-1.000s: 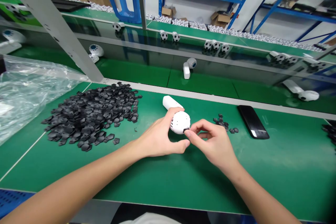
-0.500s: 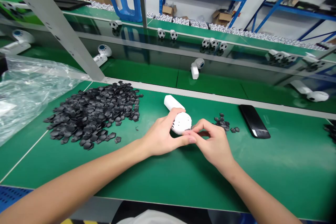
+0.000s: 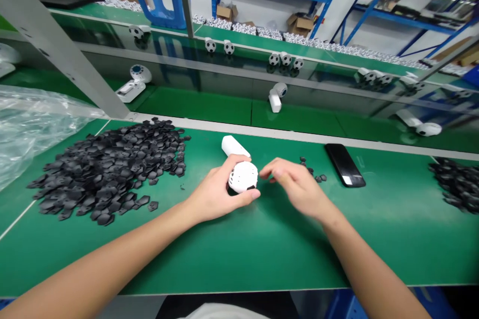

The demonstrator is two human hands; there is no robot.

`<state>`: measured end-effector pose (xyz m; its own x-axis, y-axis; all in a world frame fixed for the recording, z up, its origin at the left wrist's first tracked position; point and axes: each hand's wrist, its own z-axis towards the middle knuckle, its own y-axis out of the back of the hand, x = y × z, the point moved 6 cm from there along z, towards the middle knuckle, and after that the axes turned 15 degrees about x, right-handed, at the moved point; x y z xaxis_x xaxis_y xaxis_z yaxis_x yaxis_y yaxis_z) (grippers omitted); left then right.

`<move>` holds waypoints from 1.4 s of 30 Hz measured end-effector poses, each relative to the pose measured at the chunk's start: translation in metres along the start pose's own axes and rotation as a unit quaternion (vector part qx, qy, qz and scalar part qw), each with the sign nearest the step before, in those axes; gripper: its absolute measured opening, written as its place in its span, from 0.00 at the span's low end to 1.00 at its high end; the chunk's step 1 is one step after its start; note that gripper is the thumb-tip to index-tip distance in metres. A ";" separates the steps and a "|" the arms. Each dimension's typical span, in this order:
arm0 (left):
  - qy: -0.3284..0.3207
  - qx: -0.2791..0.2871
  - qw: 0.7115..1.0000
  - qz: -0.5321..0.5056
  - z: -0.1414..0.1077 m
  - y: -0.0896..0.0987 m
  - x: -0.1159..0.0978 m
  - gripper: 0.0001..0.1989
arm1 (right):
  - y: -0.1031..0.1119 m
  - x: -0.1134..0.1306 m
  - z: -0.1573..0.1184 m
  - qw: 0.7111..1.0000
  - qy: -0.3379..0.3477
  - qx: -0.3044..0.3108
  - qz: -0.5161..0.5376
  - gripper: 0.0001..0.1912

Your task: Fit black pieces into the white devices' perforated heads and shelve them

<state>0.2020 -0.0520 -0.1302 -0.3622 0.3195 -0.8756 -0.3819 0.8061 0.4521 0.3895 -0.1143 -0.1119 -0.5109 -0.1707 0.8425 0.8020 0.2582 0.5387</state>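
A white plastic housing with a ball-shaped head (image 3: 244,176) and a blocky white stem (image 3: 234,146) rests in my left hand (image 3: 220,190), whose fingers and thumb are closed round the head. Small slots and holes dot the head, and a black piece shows at its lower right edge by my thumb. My right hand (image 3: 294,182) hovers just right of the head, apart from it, fingers loosely bent and slightly blurred, with nothing visible in them. Beyond it lies a small group of black pieces (image 3: 320,178), partly hidden by that hand.
A large pile of black pentagon pieces (image 3: 112,169) spreads at left beside a clear plastic bag (image 3: 41,124). A black phone (image 3: 344,164) and another black pile (image 3: 458,184) lie at right. Behind the bench's edge sit white units (image 3: 276,98) on a green belt.
My right hand has let go at the head's lower edge and drawn back to the right. A black piece now shows there. My view has shifted a little to the right.
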 end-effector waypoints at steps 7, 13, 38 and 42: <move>0.019 -0.007 1.000 -0.013 -0.003 -0.003 0.002 0.32 | 0.095 -0.075 -0.038 0.922 -0.278 -0.145 -0.228 0.14; 0.019 -0.028 0.999 -0.012 -0.003 -0.001 0.002 0.32 | 0.093 -0.100 -0.033 0.857 -0.411 -0.076 -0.301 0.29; -0.115 -0.073 0.989 0.063 0.004 -0.015 0.009 0.28 | -0.027 0.005 0.004 1.000 -0.014 0.002 -0.012 0.16; -0.139 -0.072 0.982 0.106 -0.002 -0.015 0.002 0.27 | -0.030 0.006 0.001 1.000 -0.030 0.002 0.006 0.16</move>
<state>0.2054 -0.0641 -0.1381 -0.2083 0.6119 -0.7630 -0.4468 0.6345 0.6308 0.3620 -0.1220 -0.1228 -0.5194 -0.1109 0.8473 0.8065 0.2643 0.5289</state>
